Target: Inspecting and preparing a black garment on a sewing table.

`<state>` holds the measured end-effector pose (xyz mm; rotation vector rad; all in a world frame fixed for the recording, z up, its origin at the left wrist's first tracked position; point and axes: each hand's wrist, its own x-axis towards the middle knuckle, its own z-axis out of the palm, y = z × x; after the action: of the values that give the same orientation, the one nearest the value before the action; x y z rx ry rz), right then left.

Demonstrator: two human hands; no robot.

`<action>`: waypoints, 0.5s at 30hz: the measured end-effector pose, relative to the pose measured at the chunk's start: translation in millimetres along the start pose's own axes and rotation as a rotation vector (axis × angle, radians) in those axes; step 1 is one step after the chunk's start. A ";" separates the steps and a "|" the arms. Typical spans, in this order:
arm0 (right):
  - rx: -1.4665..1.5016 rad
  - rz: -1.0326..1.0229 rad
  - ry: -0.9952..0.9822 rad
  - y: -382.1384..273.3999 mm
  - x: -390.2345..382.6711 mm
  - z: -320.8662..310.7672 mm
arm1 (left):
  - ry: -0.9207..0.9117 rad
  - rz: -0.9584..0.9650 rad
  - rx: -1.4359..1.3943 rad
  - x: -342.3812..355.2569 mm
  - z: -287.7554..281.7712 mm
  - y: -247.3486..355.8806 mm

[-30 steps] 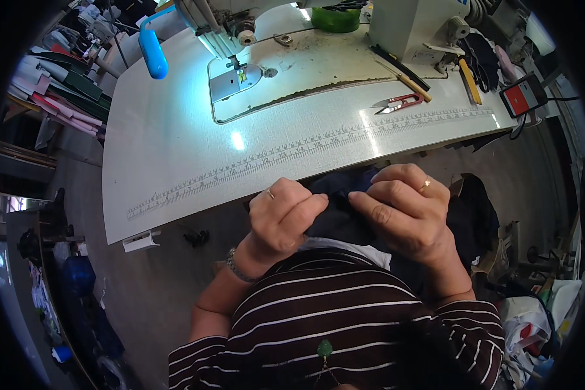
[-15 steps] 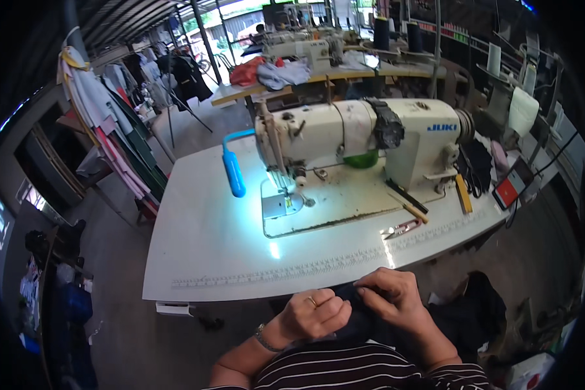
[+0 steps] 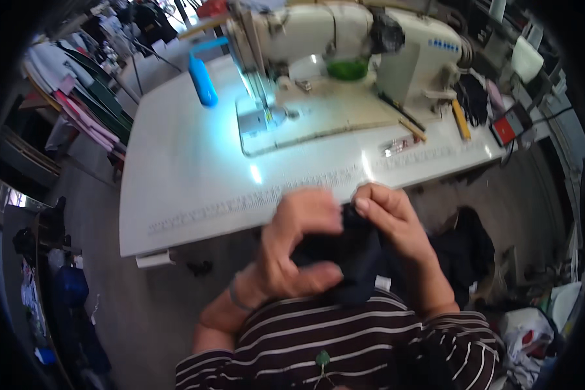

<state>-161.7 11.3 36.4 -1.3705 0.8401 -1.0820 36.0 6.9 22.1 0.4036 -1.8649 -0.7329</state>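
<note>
My right hand [image 3: 396,224] pinches the top of a dark navy fabric [image 3: 348,266] near the front edge of the white sewing table [image 3: 162,182]. Blurred by motion, my left hand [image 3: 285,237] is open on the left side of the cloth, its thumb spread well away from its fingers. Beyond both hands stands a sewing machine [image 3: 305,32], with a lit needle plate [image 3: 257,121] beneath its needle.
A blue lamp [image 3: 205,88] hangs at the machine's left. Red-handled snips [image 3: 396,145], sticks and a yellow tool [image 3: 460,120] lie by its base; a red-and-black device [image 3: 508,127] sits farther right. Fabric strips [image 3: 78,110] hang left. More dark cloth [image 3: 465,253] lies below the table's right.
My left hand has gone from a closed pinch on the cloth to open, and more fabric shows between the hands. My right hand still pinches it. The camera view tilted up, then down.
</note>
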 end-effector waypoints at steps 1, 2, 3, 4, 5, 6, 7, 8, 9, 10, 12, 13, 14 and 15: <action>-0.045 -0.024 -0.055 -2.5 -2.1 3.0 | 0.140 -0.171 -0.257 9.4 7.7 7.6; -0.031 0.003 -0.044 -1.7 -1.2 4.1 | 0.114 -0.314 -0.376 16.5 8.3 -1.0; -0.019 0.003 -0.059 0.2 -1.9 5.2 | 0.089 -0.455 -0.493 17.4 10.5 -6.7; -0.010 -0.003 -0.072 2.6 -1.6 3.6 | 0.047 -0.496 -0.388 14.2 16.8 -9.7; -0.044 -0.039 -0.040 9.9 -1.5 0.3 | 0.003 -0.532 -0.282 10.3 22.3 -12.8; -0.036 -0.027 -0.031 14.0 -1.3 -1.9 | -0.004 -0.546 -0.288 6.5 23.3 -15.8; -0.037 0.027 -0.028 17.1 -3.7 -4.8 | -0.035 -0.562 -0.243 1.8 24.7 -18.0; -0.038 0.079 -0.026 19.4 -6.3 -7.2 | -0.066 -0.575 -0.197 -0.1 25.6 -18.5; 0.009 0.106 -0.038 14.6 -7.7 -7.2 | -0.096 -0.586 -0.149 -1.6 27.6 -18.7; 0.013 0.113 -0.033 18.4 -9.4 -9.3 | -0.051 -0.714 -0.217 -2.0 29.8 -14.5; 0.131 0.153 0.016 30.9 -11.6 -12.7 | -0.033 -0.724 -0.220 -4.4 35.0 -13.7; 0.190 0.171 0.038 34.3 -12.0 -14.1 | -0.012 -0.726 -0.220 -5.3 37.0 -13.4; 0.195 0.175 0.039 34.8 -11.8 -16.0 | 0.010 -0.728 -0.219 -6.0 38.9 -13.2; 0.195 0.193 0.030 34.4 -11.2 -18.5 | 0.008 -0.734 -0.218 -7.5 41.5 -13.9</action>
<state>-179.1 12.1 -0.4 -1.0899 0.8472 -1.0077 0.3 13.2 -3.4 0.9646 -1.5901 -1.4015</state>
